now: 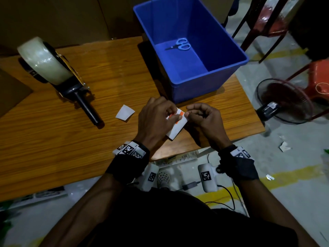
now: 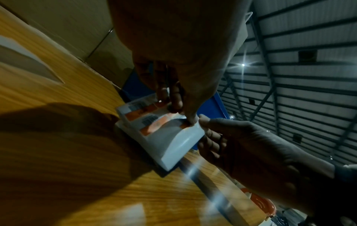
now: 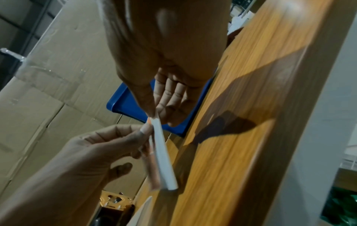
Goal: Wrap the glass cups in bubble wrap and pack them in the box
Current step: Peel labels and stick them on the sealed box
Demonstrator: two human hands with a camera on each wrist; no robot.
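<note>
Item: label sheet [image 1: 176, 124], white with orange print, held just above the near edge of the table [image 1: 53, 139] between both hands. Left hand [image 1: 156, 120] pinched the sheet's upper part, fingers curled over the orange patches; right hand [image 1: 204, 116] nipped its top corner between thumb and forefinger, remaining fingers curled — apparently peeling a sticker from its backing, though the dim wrist views left this unsure. Step in hand, as judged: labelling or preparation, not wrapping; no glass cups or bubble wrap were in view. Blue box [image 1: 187, 50] stood just beyond the hands, holding only blue-handled scissors [image 1: 179, 45]. Next move would call for a clean peel, then fetching cups and wrap. Surface: wood-grain table bearing a tape dispenser [image 1: 53, 68] at left and a loose white paper scrap [image 1: 124, 113]. Room: cardboard cartons behind, a floor fan [image 1: 283, 102] and red chairs [image 1: 318, 77] at right, yellow-marked concrete floor.
</note>
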